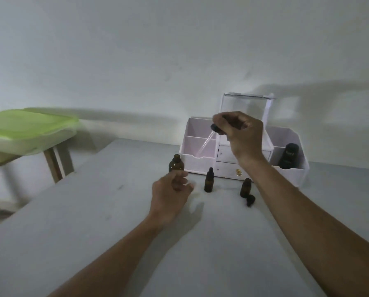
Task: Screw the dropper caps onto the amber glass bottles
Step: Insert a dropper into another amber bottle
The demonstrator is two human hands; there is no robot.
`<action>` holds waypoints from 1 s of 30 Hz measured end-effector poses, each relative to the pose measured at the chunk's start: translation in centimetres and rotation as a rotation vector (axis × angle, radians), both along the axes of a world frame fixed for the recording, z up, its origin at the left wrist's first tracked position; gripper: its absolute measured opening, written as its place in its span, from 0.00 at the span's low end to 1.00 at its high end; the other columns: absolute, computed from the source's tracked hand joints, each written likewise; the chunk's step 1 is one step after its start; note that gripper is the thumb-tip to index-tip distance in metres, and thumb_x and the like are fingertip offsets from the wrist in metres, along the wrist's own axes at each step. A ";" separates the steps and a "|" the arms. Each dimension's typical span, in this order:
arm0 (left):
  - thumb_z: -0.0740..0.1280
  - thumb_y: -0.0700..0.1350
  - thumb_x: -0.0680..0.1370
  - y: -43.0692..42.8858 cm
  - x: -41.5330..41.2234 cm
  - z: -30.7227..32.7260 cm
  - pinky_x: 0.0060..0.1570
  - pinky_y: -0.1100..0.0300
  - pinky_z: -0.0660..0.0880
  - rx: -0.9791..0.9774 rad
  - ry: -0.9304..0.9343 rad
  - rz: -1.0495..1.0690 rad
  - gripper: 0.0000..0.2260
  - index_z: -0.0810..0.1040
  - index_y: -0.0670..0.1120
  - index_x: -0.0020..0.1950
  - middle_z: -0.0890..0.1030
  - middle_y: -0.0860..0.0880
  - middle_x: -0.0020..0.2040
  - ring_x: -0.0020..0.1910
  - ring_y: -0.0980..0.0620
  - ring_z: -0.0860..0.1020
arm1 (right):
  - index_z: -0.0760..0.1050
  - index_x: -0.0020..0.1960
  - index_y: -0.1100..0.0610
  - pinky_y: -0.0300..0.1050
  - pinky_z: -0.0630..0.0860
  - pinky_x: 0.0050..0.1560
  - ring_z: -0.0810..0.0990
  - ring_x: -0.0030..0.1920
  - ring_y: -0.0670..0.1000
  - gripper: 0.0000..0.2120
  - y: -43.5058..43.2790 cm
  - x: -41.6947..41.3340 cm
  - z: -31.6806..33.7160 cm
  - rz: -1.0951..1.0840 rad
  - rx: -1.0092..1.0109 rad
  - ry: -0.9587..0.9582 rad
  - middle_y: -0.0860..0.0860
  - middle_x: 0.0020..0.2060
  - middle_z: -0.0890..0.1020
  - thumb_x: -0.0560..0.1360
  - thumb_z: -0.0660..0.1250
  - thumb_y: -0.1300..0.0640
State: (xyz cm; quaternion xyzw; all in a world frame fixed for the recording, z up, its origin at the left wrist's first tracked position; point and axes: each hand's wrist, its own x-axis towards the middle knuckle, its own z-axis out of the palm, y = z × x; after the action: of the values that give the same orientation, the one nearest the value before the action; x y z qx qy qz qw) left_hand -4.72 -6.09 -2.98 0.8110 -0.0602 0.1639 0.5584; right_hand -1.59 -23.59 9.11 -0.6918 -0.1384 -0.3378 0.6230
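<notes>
My right hand [241, 133] is raised over the table and grips a black dropper cap [216, 127], whose glass pipette [206, 143] slants down to the left. An uncapped amber bottle [176, 163] stands just beyond my left hand [170, 195], which hovers near it with fingers loosely curled and nothing in them. A smaller capped amber bottle [208, 181] stands in the middle. Another amber bottle [245, 187] stands to the right, with a loose black cap [250, 200] lying beside it.
A white desktop organizer [200, 155] with compartments and small drawers stands at the back of the grey table [115, 221]; a dark bottle [289, 156] sits in its right compartment. A green-lidded plastic box [27, 127] rests on a side table at the left.
</notes>
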 end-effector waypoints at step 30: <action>0.76 0.51 0.71 2.1 5.0 -2.1 0.62 0.57 0.72 0.029 0.073 0.054 0.27 0.74 0.51 0.68 0.81 0.51 0.58 0.55 0.52 0.79 | 0.85 0.46 0.59 0.41 0.83 0.49 0.87 0.37 0.48 0.06 6.2 3.8 -3.0 0.088 -0.278 0.107 0.50 0.36 0.87 0.72 0.77 0.57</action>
State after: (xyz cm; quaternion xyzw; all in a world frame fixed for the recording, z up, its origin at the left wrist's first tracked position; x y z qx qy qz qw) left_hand 0.24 -4.02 -5.09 0.8258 -0.0202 0.1486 0.5437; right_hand 2.18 -17.36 6.12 -0.7818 -0.1806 -0.2505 0.5416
